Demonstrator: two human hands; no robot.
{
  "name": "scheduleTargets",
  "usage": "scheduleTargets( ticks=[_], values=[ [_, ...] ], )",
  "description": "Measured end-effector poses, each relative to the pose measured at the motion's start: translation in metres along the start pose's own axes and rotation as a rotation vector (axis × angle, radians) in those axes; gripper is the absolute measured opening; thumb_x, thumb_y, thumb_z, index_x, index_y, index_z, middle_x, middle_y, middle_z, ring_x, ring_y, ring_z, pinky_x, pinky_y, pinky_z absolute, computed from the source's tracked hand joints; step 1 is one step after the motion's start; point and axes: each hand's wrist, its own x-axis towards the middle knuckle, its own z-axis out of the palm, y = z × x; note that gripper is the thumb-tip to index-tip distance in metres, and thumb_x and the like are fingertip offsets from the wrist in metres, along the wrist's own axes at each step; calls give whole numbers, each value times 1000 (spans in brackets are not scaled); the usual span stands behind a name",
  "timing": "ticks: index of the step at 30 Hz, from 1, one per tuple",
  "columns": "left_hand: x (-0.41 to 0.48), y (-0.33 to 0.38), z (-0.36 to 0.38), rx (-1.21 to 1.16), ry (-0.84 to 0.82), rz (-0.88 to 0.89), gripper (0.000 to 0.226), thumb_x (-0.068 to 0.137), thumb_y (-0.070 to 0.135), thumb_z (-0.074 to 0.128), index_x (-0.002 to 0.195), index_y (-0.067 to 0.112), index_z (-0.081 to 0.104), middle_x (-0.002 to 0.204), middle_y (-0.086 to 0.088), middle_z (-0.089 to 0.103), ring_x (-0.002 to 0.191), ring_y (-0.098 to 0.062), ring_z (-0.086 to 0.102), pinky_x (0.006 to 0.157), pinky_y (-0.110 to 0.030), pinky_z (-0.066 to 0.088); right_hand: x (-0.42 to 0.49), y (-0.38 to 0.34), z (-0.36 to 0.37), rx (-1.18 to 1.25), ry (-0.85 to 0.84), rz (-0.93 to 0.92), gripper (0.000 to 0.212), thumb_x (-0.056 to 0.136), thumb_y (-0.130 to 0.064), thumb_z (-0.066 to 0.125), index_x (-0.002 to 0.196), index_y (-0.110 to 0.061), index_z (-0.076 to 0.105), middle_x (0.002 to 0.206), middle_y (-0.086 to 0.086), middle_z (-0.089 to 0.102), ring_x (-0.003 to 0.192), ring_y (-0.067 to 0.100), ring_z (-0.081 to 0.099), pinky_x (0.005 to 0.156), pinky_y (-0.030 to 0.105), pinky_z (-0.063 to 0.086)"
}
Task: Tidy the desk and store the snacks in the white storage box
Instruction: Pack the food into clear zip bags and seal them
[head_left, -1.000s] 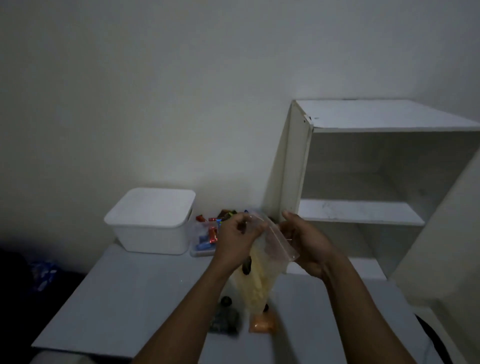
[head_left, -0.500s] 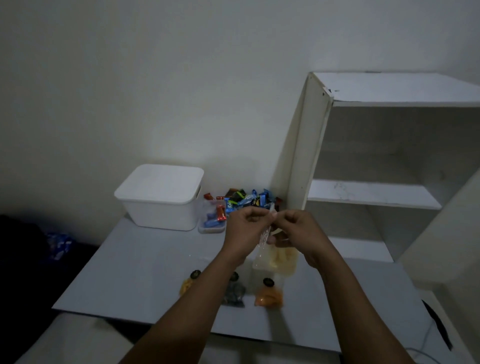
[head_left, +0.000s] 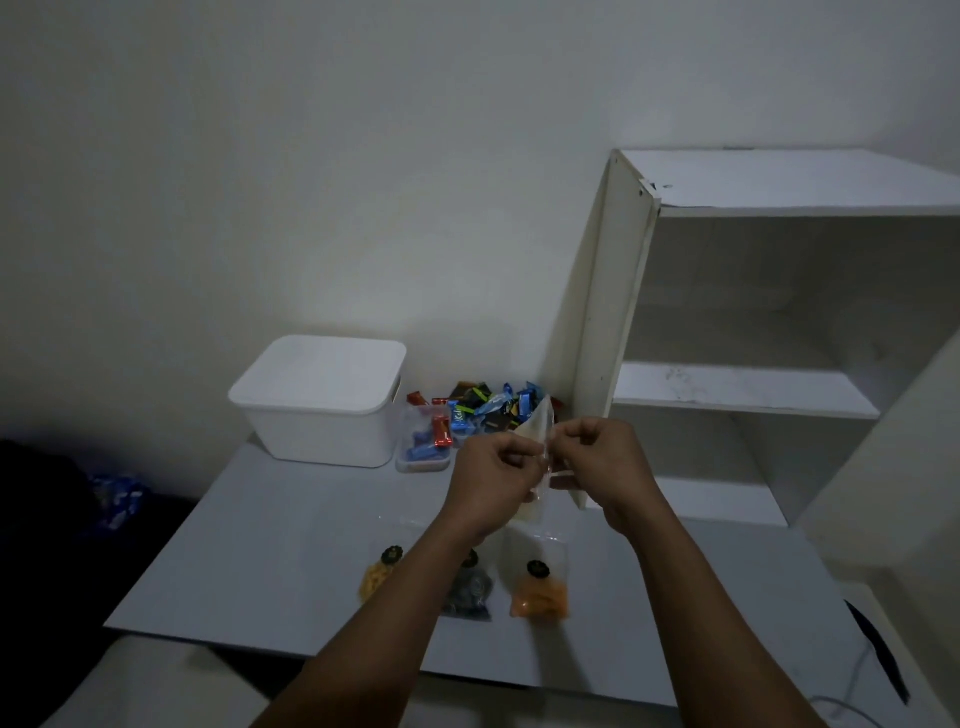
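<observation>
At the centre of the frame our left hand (head_left: 496, 475) and right hand (head_left: 602, 462) each close their grip on the top edge of a clear snack bag (head_left: 537, 447), held above the surface (head_left: 270, 551). Below lie three small snack pouches (head_left: 537, 597). The white storage box (head_left: 322, 400), lid on, stands at middle left, beside a tub of wrapped candies (head_left: 428, 441).

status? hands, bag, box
Both hands, left and right, pinching clear snack bag above desk. White storage box lidded. Three pouches below.
</observation>
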Motion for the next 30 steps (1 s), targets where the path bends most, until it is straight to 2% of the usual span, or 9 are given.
scheduleTargets(
  ticks=[4,9,12,15,18,21,25,27,30],
  values=[
    [3,2,0,-82,-6,-51,14,91,9,66,100,18,71,101,-7,72,87,-17,71,66,-27,60,4,5,-1,41,-24,4,10,91,-4,64,97,-6,72,83,13,75,78,28,75,74,44,63],
    [6,-1,-1,-213,6,-114,18,91,6,66,108,6,71,98,-13,74,87,-26,74,75,-42,63,4,11,0,34,-101,-10,24,86,4,67,109,-5,68,91,19,73,82,29,74,75,48,62],
    [6,-2,0,-259,24,-142,16,91,5,65,107,5,71,98,-14,74,88,-26,74,75,-43,62,1,16,2,35,-108,-37,32,83,9,67,108,-10,67,89,21,69,79,29,71,76,50,62],
    [8,-3,-1,-282,34,-151,16,91,4,65,107,4,70,98,-15,74,85,-24,75,71,-40,63,-2,20,4,-9,-183,-81,46,73,13,71,110,-12,67,90,23,68,78,23,69,75,43,62],
    [7,-4,-1,-279,48,-151,15,91,3,64,104,6,70,97,-13,74,83,-21,75,67,-35,62,-5,24,4,-57,-174,-120,49,71,13,71,110,-16,67,79,5,69,76,11,69,72,30,59],
    [8,-5,-1,-293,72,-155,15,92,4,64,105,7,70,100,-14,73,86,-23,74,68,-33,61,-5,28,4,-23,-146,-135,47,75,11,71,112,-18,67,72,-3,67,74,11,67,75,30,57],
    [12,1,-5,-403,106,-178,17,92,4,62,107,7,68,100,-15,73,86,-25,74,70,-37,62,-5,38,2,56,-180,-170,41,87,-9,72,126,-20,64,100,1,72,99,16,68,91,34,57],
    [13,7,-6,-494,113,-191,16,93,1,60,107,5,67,100,-17,72,86,-25,73,71,-38,61,-8,47,2,0,-231,-202,47,84,-23,78,128,-24,63,117,-4,69,113,10,63,93,32,55],
    [16,11,-10,-604,125,-201,13,94,2,58,103,3,67,93,-17,69,82,-24,70,68,-38,60,-10,63,8,-107,-183,-241,53,79,-22,81,128,-34,61,129,-15,61,119,-2,55,95,27,49]
  ],
)
